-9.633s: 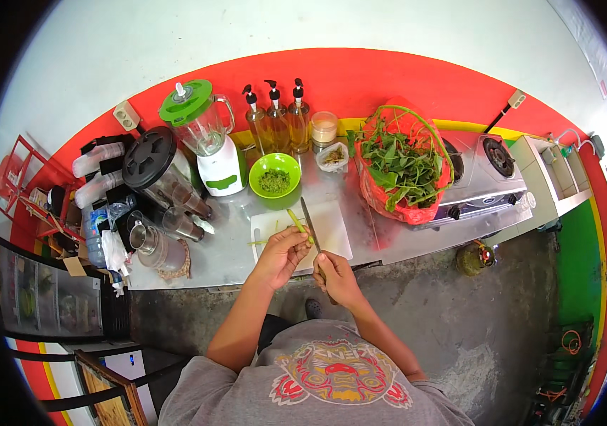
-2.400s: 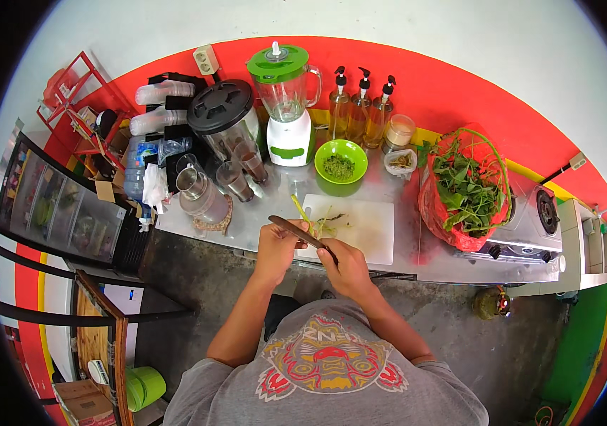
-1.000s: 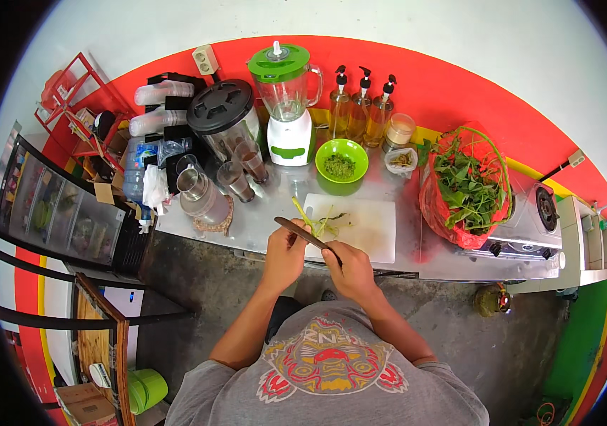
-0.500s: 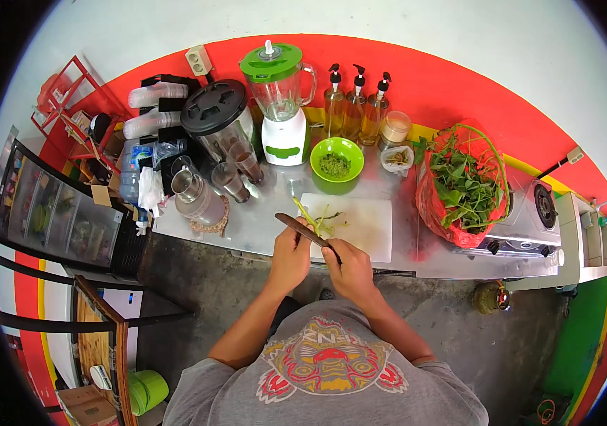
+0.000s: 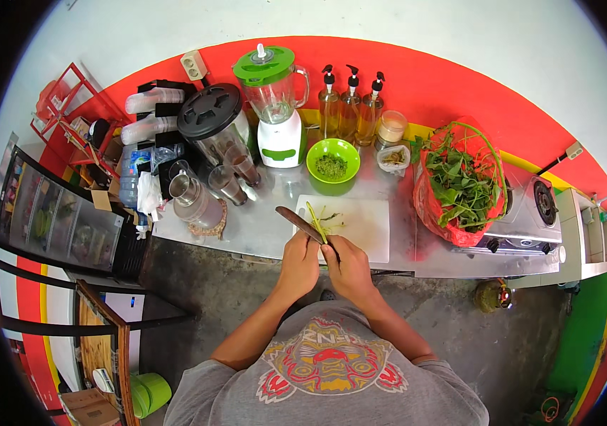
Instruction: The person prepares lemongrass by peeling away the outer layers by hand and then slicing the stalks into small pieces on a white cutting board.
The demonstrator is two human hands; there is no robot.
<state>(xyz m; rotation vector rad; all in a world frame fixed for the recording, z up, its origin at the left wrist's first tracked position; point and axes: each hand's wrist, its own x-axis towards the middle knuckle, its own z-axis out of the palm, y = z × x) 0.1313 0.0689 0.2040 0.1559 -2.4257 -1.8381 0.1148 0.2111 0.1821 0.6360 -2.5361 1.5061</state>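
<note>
- While the right hand point(image 5: 349, 268) clasps it at the near end, the knife point(image 5: 295, 219) slants forward and leftward past the left hand point(image 5: 299, 266).
- Green stalk point(image 5: 315, 219): just ahead of both hands, its near end between them.
- Left hand: curled; whether it pinches the stalk cannot be told.

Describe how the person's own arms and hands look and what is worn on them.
The left hand and right hand wear no gloves; no watch or bracelet shows. Both forearms are bare below short sleeves of a grey shirt, printed with a colourful animal head.
</note>
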